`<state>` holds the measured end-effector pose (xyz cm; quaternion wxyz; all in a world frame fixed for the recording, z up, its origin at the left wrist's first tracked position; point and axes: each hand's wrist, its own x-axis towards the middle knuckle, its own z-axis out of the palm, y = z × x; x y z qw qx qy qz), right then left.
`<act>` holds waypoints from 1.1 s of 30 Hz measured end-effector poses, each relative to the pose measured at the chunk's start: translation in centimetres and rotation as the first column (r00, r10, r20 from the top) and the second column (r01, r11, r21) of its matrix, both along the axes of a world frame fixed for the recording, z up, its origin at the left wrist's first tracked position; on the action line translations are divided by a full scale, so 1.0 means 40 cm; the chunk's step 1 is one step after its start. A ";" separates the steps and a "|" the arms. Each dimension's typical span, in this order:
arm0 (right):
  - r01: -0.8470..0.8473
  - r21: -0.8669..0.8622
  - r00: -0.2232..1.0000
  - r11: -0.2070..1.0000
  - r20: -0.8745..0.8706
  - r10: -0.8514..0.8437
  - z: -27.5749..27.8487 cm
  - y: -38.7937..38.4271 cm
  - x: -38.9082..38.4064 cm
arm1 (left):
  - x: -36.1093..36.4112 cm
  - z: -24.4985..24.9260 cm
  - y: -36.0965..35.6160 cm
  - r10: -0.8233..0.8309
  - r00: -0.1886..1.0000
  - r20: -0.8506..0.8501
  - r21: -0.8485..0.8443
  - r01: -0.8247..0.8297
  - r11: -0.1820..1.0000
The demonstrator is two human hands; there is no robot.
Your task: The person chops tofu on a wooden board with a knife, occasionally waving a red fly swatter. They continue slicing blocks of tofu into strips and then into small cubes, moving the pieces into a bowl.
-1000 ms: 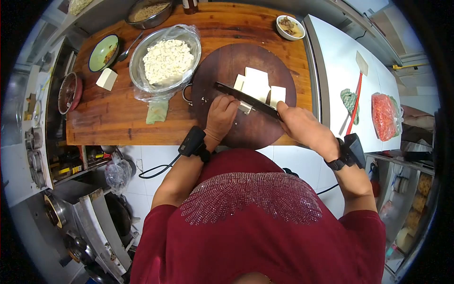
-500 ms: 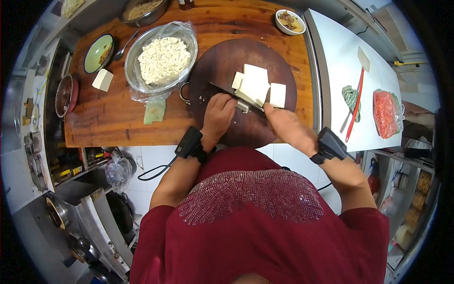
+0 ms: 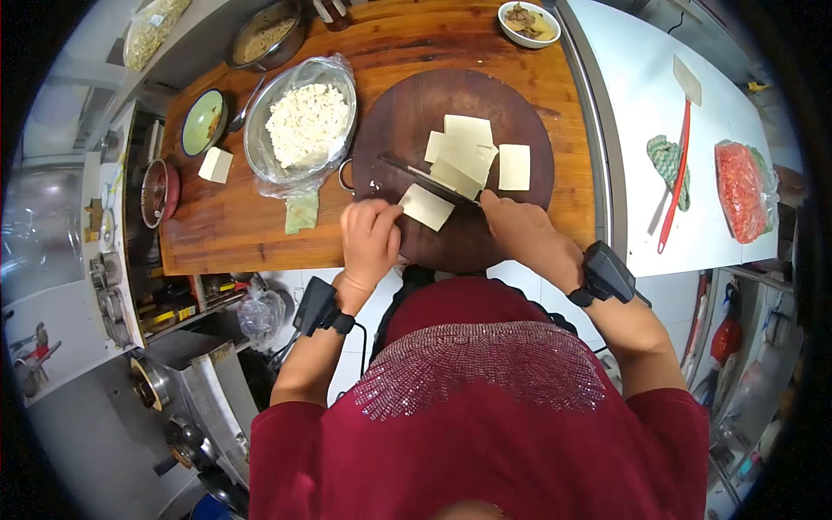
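Observation:
My right hand [image 3: 530,232] grips a dark-bladed kitchen knife [image 3: 407,167], whose blade is seen nearly edge-on and slants across the round wooden chopping board [image 3: 399,108]. Just beyond the blade rest pale tofu pieces [image 3: 468,130], some overlapping, and a separate tofu piece [image 3: 515,167] sits to their right. On the near side of the knife a flat tofu slice [image 3: 426,207] lies on the board. My left hand [image 3: 371,241] is at that slice's left corner, fingertips at its edge, thumb apart from the fingers.
Left of the board stands a plastic-lined metal bowl [image 3: 346,108] of white crumbled pieces. A tofu block [image 3: 216,165], green bowl [image 3: 201,123] and red bowl [image 3: 172,186] are farther left. A white bowl [image 3: 530,41] stands at the back; a red-handled spatula [image 3: 678,173] lies right.
My left hand has moved left and back from the blade. A tofu slice now lies flat on the near side of the knife. The whole view has shifted slightly.

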<state>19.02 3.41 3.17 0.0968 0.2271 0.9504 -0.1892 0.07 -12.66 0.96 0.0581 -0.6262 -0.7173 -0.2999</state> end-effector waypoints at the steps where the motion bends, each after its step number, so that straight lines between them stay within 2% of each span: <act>1: -0.004 0.035 0.999 0.999 -0.034 0.005 -0.003 -0.008 0.003 | -0.007 0.028 0.021 0.017 1.000 -0.019 0.040 -0.016 0.999; 3: -0.021 0.071 0.994 0.997 -0.101 0.029 -0.006 -0.023 0.011 | -0.028 0.084 0.089 -0.019 1.000 -0.018 0.012 0.020 1.000; 5: -0.026 0.117 0.985 0.993 -0.165 0.045 -0.008 -0.037 0.018 | -0.045 0.121 0.166 -0.198 0.976 0.095 -0.142 0.210 0.967; 6: -0.030 0.127 0.980 0.991 -0.193 0.055 -0.009 -0.044 0.020 | -0.060 0.121 0.201 -0.209 0.974 0.084 -0.146 0.219 0.965; 8: -0.017 0.138 0.972 0.990 -0.229 0.048 -0.016 -0.050 0.024 | -0.087 0.112 0.264 -0.427 0.877 0.218 -0.433 0.480 0.763; 9: -0.016 0.128 0.968 0.992 -0.246 0.048 -0.021 -0.053 0.026 | -0.097 0.100 0.285 -0.441 0.872 0.210 -0.436 0.488 0.756; 11: 0.006 0.124 0.963 0.992 -0.269 0.028 -0.031 -0.058 0.029 | -0.105 0.092 0.319 -0.457 0.824 0.336 -0.693 0.544 0.473; 12: 0.005 0.144 0.950 0.990 -0.309 0.040 -0.037 -0.059 0.032 | -0.109 0.089 0.333 -0.418 0.835 0.357 -0.757 0.521 0.395; 13: 0.004 0.164 0.936 0.986 -0.347 0.054 -0.041 -0.063 0.034 | -0.112 0.089 0.342 -0.440 0.827 0.350 -0.757 0.526 0.387; 16: 0.011 0.169 0.946 0.986 -0.321 0.044 -0.033 -0.079 0.033 | -0.124 0.081 0.358 -0.688 0.701 0.188 -0.793 0.522 0.315; 19: -0.006 0.177 0.955 0.984 -0.289 0.058 0.008 -0.090 0.047 | -0.132 0.056 0.344 -0.771 0.618 0.155 -0.744 0.586 0.320; 21: 0.007 0.195 0.962 0.981 -0.271 0.047 0.031 -0.102 0.060 | -0.139 0.055 0.336 -0.777 0.599 0.193 -0.719 0.625 0.304; 23: 0.012 0.210 0.970 0.978 -0.239 0.039 0.040 -0.122 0.074 | -0.139 0.051 0.332 -0.768 0.625 0.140 -0.648 0.645 0.406; 27: 0.043 0.243 0.967 0.969 -0.252 0.021 0.067 -0.148 0.111 | -0.129 0.038 0.315 -0.719 0.633 0.286 -0.627 0.691 0.359; 29: 0.039 0.244 0.971 0.969 -0.236 0.021 0.084 -0.169 0.149 | -0.133 0.004 0.292 -0.793 0.571 0.212 -0.449 0.777 0.440; 31: 0.096 0.288 0.961 0.953 -0.275 -0.014 0.098 -0.197 0.223 | -0.139 0.005 0.267 -0.796 0.558 0.236 -0.444 0.791 0.422; 33: 0.205 0.257 0.962 0.944 -0.229 -0.147 0.102 -0.244 0.309 | -0.145 0.020 0.244 -0.801 0.541 0.257 -0.437 0.804 0.403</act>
